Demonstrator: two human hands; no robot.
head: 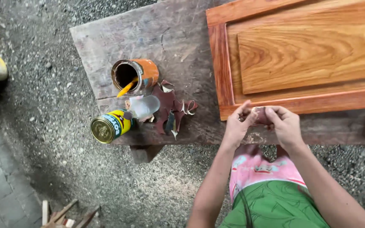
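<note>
While both my hands meet at the bench edge, a scrap of sandpaper (262, 116) sits pinched between them.

My left hand (236, 126) and right hand (284, 126) close their fingertips on the reddish-brown piece, just below the varnished wooden panel (300, 55); well to the left stand an open tin (132, 75), a lying can (110, 126) and torn sandpaper scraps (172, 107).

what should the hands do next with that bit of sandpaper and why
Probably lower the sandpaper piece onto the wooden door panel. Both the left hand and right hand pinch it just off the panel's near edge, not yet touching the wood.
</note>
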